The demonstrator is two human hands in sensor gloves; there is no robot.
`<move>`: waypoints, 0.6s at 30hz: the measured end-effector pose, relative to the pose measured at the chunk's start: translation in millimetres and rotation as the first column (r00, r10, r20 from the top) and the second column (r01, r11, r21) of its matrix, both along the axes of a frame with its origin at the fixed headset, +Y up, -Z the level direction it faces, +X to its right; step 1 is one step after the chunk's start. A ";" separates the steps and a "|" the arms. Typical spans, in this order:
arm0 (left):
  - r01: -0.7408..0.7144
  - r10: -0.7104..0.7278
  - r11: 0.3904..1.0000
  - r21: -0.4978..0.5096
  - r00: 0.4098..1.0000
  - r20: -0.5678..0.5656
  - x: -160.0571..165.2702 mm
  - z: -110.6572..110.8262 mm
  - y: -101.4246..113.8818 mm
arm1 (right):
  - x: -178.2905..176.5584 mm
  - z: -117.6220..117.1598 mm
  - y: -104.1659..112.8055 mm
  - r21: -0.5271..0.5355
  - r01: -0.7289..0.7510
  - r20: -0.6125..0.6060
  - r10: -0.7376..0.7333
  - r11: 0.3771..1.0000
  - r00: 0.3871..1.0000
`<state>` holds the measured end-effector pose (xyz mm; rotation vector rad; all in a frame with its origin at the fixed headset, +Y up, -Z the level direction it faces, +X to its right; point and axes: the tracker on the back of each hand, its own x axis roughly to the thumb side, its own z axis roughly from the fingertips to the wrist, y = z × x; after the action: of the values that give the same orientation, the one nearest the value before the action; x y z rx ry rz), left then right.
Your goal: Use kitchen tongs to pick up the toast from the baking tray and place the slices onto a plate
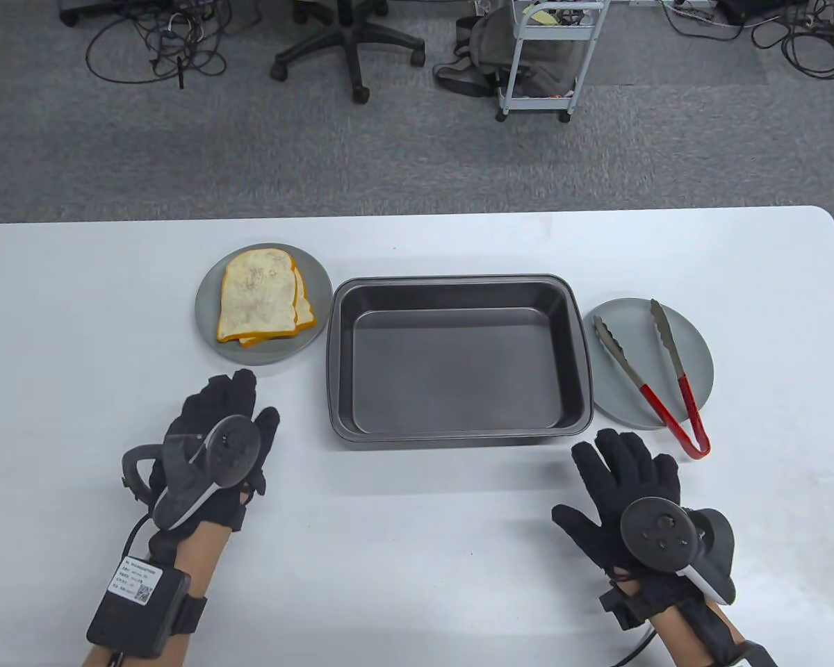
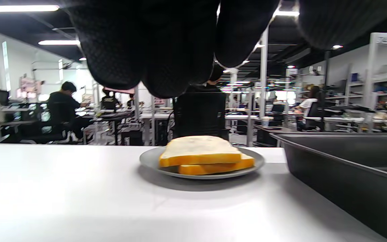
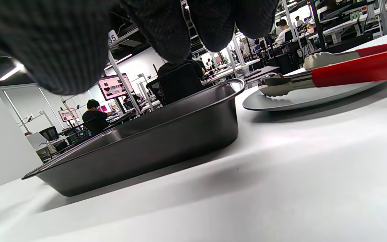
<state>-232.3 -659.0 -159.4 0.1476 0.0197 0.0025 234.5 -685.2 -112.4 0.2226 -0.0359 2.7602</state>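
The counter (image 1: 417, 556) was plain white. On the left, a grey plate (image 1: 212, 326) carried toast (image 1: 257, 295) with pale cream faces, faint brown speckling and golden-orange crusts. The baking tray (image 1: 459, 417) in the middle was dark charcoal with a dull sheen. On the right, a second grey plate (image 1: 639, 410) bore silver tongs (image 1: 657, 375) with bright red handles. Both hands, left (image 1: 212, 451) and right (image 1: 632, 500), wore black textured gloves. The far floor (image 1: 250, 153) was speckled grey carpet.

toast (image 1: 258, 299): two slices stacked on left plate (image 1: 212, 326) | baking tray (image 1: 459, 361): empty | tongs (image 1: 657, 379): on right plate (image 1: 698, 347)
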 end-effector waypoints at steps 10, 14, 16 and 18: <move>0.083 -0.096 0.994 0.077 0.978 0.183 44.5 59.3 -7.1 | -12.6 6.9 -0.7 0.061 -0.039 -0.022 0.040 0.997 0.999; 0.104 -0.124 0.989 0.103 0.968 0.216 52.1 69.8 -15.4 | -16.4 7.7 -2.5 0.072 -0.063 -0.021 0.064 0.995 0.998; 0.106 -0.126 0.988 0.109 0.970 0.206 52.6 71.5 -20.8 | -17.8 7.9 -4.2 0.076 -0.077 -0.023 0.079 0.994 0.997; 0.124 -0.145 0.986 0.116 0.970 0.196 51.7 71.3 -26.0 | -18.9 7.9 -6.2 0.080 -0.091 -0.025 0.093 0.993 0.995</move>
<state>-180.6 -685.0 -88.1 0.2509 -0.1958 -0.1172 215.6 -691.4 -104.5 0.2914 -0.1301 2.8499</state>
